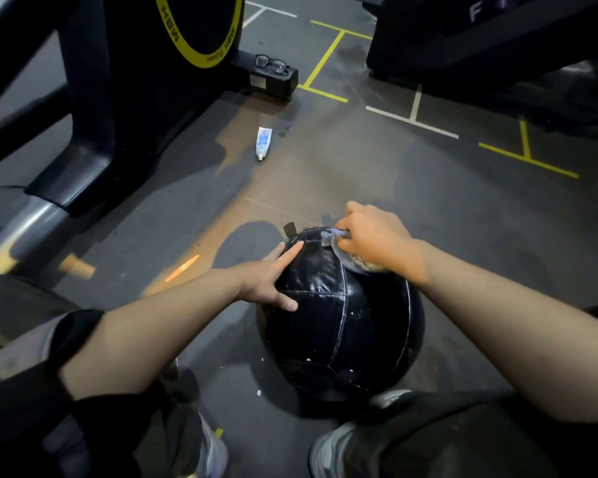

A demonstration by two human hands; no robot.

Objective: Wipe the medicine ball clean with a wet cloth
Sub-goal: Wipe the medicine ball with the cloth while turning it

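A: Right, nearest us sits the big black stitched-leather medicine ball [342, 326], on the dark grey rubber gym floor [377, 174] between the person's knees. White specks show low on its panels.

B: It looks heavy and slightly squashy, I'd say. A ball like that probably won't roll off easily, but the glossy skin could go slick once wet.

A: The left hand [273, 281] lies open and flat on the upper left panel, fingers spread, bracing rather than gripping. Sensible, since there's nothing to grab but seams.

B: And the right hand [377, 236] is closed around a crumpled pale wet cloth [354, 262], pressing it on the ball's top right shoulder.

A: A palm on each side seems the best hold for turning it. That small black tab [289, 229] at the top looks too flimsy to lift by.

B: Further out, a small white tube with blue print [264, 143] lies on the floor, well apart from the ball.

A: Beyond that, black-framed glasses [271, 64] rest on the black exercise machine's foot [273, 81].
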